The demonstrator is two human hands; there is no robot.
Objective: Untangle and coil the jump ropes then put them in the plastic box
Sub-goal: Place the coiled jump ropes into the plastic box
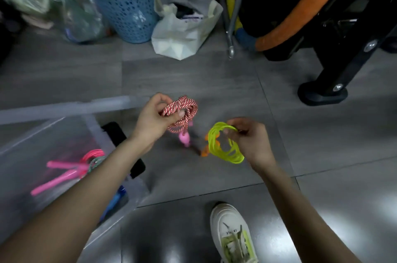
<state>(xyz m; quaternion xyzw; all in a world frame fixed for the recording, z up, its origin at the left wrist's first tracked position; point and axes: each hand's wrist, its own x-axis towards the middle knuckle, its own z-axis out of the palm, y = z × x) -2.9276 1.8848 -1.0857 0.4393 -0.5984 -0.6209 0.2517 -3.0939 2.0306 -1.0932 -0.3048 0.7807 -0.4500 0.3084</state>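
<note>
Grey tile floor; shoe lettering blurring out, unreadable. Left hand gripping red-white braided rope, coiled, pink handle dangling. Right hand pinching neon-yellow rope coil. Both hanging beside plastic box; pink rope lying inside.

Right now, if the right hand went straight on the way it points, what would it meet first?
Probably the red-and-white rope held by the left hand. The right hand, gripping the yellow rope, points up-left toward it, though depth is hard to judge from one view.
</note>
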